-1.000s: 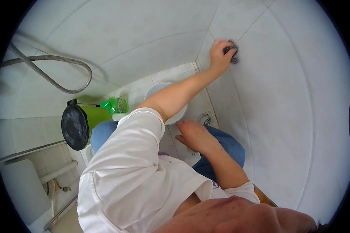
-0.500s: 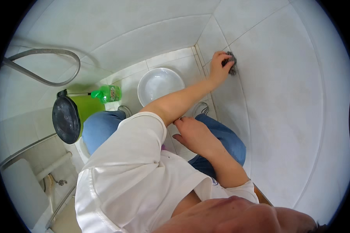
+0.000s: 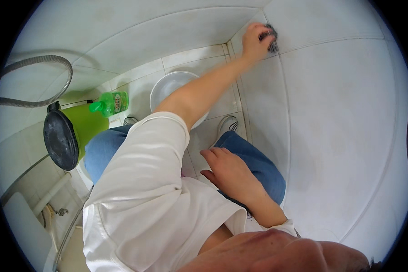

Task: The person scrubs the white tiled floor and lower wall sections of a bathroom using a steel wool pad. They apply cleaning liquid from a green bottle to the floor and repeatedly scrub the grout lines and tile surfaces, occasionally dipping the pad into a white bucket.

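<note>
My left hand [image 3: 255, 41], slightly blurred, is closed round a dark grey steel wool scrubber [image 3: 270, 38] and presses it against the white wall tile at the right, near the corner. Part of the scrubber is hidden by the fingers. The left arm stretches across a white basin [image 3: 165, 86] on the floor and covers part of it. Empty, with its fingers stretched out and the thumb apart, my right hand [image 3: 226, 170] hangs over the inside of my right knee.
A green pump bottle [image 3: 115, 103] stands beside a lime-green bin [image 3: 85, 124] with a black lid [image 3: 61, 139] at the left. Above them loops a metal shower hose [image 3: 59, 59]. Tiled walls [image 3: 335, 122] close in at the right and far side. Pipes run at the lower left.
My left hand has moved the scrubber farther along the wall, away from me. My right hand has come apart from the left forearm. The whole view has shifted a little.
</note>
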{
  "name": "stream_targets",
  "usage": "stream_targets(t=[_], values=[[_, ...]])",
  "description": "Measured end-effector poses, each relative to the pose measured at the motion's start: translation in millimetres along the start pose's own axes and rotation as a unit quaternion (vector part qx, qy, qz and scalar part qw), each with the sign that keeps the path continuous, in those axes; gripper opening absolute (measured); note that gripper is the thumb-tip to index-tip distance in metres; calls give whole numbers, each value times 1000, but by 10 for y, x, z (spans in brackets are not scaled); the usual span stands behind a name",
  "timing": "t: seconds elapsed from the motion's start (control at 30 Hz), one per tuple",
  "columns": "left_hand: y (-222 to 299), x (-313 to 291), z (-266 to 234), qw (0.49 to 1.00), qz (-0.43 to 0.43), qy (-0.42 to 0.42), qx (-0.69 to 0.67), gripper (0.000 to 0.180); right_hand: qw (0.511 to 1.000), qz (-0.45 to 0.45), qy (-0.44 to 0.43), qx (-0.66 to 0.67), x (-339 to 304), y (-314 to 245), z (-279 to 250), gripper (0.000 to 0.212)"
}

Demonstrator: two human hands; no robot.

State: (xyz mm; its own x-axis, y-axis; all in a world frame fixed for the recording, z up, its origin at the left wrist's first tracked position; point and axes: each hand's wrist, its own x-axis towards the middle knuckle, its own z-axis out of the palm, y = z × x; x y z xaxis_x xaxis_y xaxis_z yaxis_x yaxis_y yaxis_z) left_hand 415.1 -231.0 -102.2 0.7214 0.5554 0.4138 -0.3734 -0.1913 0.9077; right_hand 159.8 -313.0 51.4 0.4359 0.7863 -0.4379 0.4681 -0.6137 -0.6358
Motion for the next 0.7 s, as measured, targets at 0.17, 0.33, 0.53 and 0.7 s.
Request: stream_targets(t=[0.17,0.33,0.53,0.7], values=[[354,-832,-71,988,-50,-102,-106,20,999,32,-37,12,21,-39,-42,45],[3,-220,66,997,-11,33,-72,18,998,31,-44,13,21,17,-12,47],[-294,259,12,999,19,39,7,20,999,21,-31,7,66,45,-23,48],[148,-418,-18,992,-41,-45,-112,18,998,42,-46,18,55,17,4,48]])
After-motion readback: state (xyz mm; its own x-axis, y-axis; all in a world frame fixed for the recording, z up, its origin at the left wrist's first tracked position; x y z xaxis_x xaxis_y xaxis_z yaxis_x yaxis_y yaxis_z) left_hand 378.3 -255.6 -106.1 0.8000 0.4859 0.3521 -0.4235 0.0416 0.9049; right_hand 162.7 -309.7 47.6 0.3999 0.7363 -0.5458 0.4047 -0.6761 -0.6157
